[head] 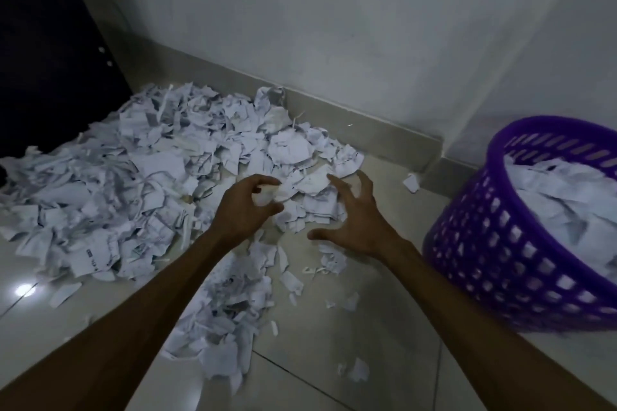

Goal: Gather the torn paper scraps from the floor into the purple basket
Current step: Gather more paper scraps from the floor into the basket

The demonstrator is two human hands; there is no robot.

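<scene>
Two hands reach over the paper scraps (140, 183) heaped on the floor (350, 344) along the wall: left hand (243, 207) loosely curled, seemingly empty; right hand (354, 223) spread, empty. Purple basket (494, 243) stands at right, part-filled.

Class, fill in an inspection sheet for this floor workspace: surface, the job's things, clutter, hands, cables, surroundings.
Surface: glossy pale tiled floor, with a light reflection at the left.
Job's things: large heap of torn white paper scraps against the wall; purple perforated plastic basket at the right, already holding scraps.
Clutter: stray single scraps lying between heap and basket.
Hands: left hand fingers curled over the heap, grip on scraps uncertain; right hand open, fingers spread above the scraps.
Cables: nothing seen.
Surroundings: grey wall with skirting; dark panel at the left.
</scene>
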